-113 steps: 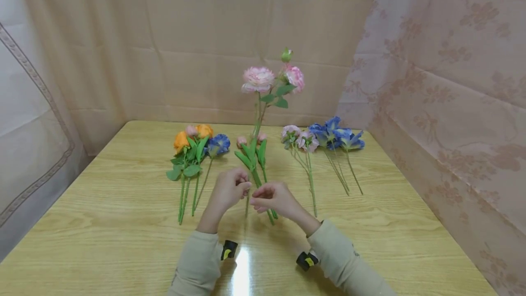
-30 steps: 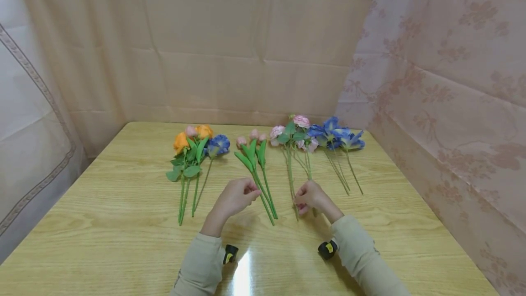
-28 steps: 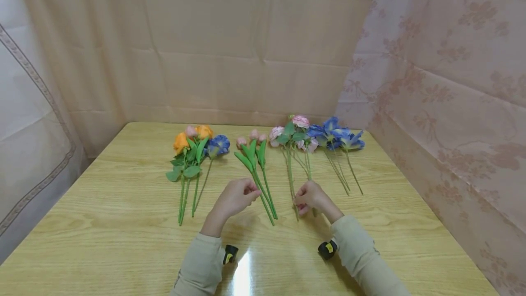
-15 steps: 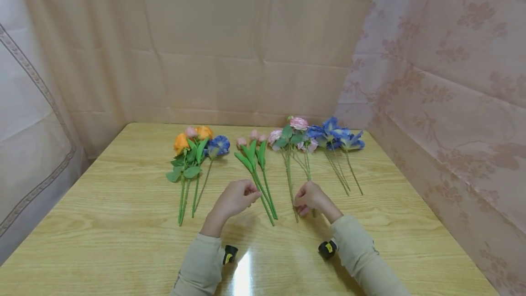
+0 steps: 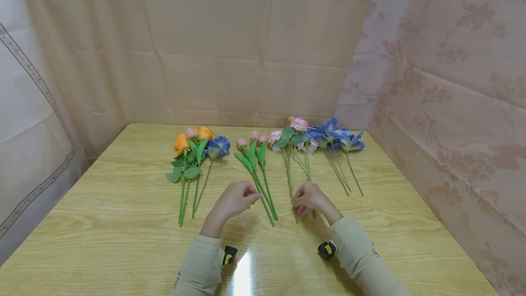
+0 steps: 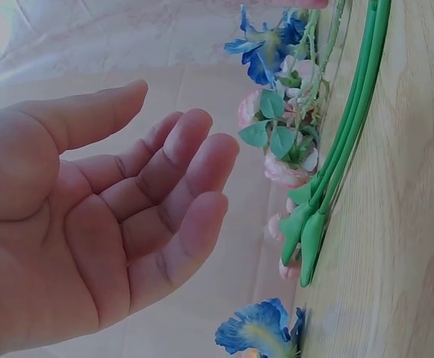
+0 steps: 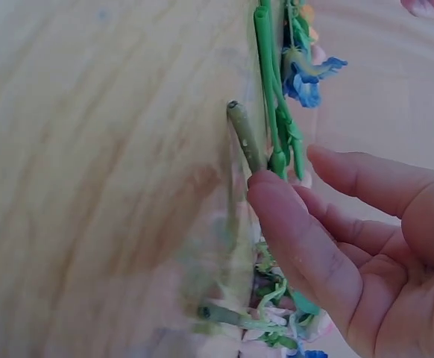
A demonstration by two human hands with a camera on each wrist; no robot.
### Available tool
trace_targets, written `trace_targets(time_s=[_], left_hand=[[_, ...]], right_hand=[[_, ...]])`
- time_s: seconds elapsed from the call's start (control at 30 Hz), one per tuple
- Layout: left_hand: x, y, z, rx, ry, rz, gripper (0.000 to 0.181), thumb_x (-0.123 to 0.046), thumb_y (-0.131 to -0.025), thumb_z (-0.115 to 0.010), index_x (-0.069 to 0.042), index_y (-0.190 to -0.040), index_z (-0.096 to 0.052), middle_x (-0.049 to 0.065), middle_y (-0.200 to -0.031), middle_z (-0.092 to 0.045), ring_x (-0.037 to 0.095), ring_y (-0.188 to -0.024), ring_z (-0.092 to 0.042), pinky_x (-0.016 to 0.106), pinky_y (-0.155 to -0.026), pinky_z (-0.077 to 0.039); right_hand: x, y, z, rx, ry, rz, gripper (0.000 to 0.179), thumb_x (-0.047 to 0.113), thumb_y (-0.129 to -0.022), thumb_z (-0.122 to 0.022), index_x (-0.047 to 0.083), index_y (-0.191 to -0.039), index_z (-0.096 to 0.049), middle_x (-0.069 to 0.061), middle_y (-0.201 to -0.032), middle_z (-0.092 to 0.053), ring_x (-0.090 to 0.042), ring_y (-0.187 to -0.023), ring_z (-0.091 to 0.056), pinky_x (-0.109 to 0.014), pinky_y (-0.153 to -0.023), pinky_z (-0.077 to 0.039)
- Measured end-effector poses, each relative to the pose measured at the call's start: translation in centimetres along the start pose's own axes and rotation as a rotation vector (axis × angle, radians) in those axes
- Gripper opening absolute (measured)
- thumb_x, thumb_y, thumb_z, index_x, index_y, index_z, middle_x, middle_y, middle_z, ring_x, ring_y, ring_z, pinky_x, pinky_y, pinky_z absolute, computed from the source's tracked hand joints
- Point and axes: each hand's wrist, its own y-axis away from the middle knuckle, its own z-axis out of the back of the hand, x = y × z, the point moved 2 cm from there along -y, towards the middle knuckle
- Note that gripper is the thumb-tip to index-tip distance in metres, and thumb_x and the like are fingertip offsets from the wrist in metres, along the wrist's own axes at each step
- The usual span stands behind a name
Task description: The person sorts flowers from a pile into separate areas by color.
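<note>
My left hand [image 5: 235,200] hovers over the table just left of the pink tulips [image 5: 254,150]. In the left wrist view, its palm and loosely bent fingers [image 6: 202,168] hold nothing. My right hand [image 5: 313,198] is low at the lower stem of a pink-and-white peony-like flower [image 5: 298,124], which lies on the table with its bud and green leaves. In the right wrist view, the thumb stands apart from the index finger [image 7: 284,212]. That finger is against or just in front of the cut stem end [image 7: 244,130]; actual contact is unclear.
Paler pink flowers [image 5: 308,145] lie partly under the peony. Blue irises [image 5: 333,132] are at the right. Left of the tulips lies a group with orange roses [image 5: 181,143], a pink tulip [image 5: 191,131] and a blue iris [image 5: 218,146]. Curtains hang behind the wooden table [image 5: 123,250].
The peony, earlier held upright at my hands in the middle, now lies on the right over the paler pink flowers. Within the last second its blooms shift slightly left; my left hand barely moves.
</note>
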Motion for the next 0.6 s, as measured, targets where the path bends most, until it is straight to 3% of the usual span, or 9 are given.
trace_targets(time_s=[0.23, 0.4, 0.6], left_hand=[[0.3, 0.1, 0.7, -0.036, 0.005, 0.109, 0.024, -0.018, -0.088, -0.058, -0.001, -0.105, -0.056, 0.006, -0.077, -0.057, 0.016, -0.064, -0.055, 0.029, -0.053, -0.043], [1.6, 0.1, 2.2, -0.125, -0.071, 0.181, 0.026, -0.021, -0.088, -0.058, -0.003, -0.107, -0.057, 0.009, -0.086, -0.060, 0.019, -0.073, -0.056, 0.032, -0.059, -0.045], [3.1, 0.3, 4.1, -0.184, -0.117, 0.247, 0.029, -0.019, -0.088, -0.057, 0.002, -0.108, -0.056, 0.013, -0.088, -0.060, 0.023, -0.073, -0.057, 0.036, -0.061, -0.045]], right_hand=[[0.0, -0.2, -0.2, 0.068, 0.017, 0.055, 0.014, 0.002, -0.081, -0.060, -0.005, -0.069, -0.061, -0.013, -0.059, -0.060, -0.025, -0.049, -0.060, -0.034, -0.047, -0.051], [-1.2, -1.1, -0.4, 0.116, 0.021, 0.154, 0.017, 0.013, -0.083, -0.062, 0.002, -0.070, -0.061, -0.008, -0.058, -0.059, -0.019, -0.047, -0.059, -0.031, -0.043, -0.049], [0.8, 0.2, -0.6, 0.075, 0.029, 0.099, 0.015, 0.008, -0.084, -0.060, -0.004, -0.077, -0.060, -0.013, -0.062, -0.060, -0.019, -0.048, -0.058, -0.032, -0.046, -0.050]])
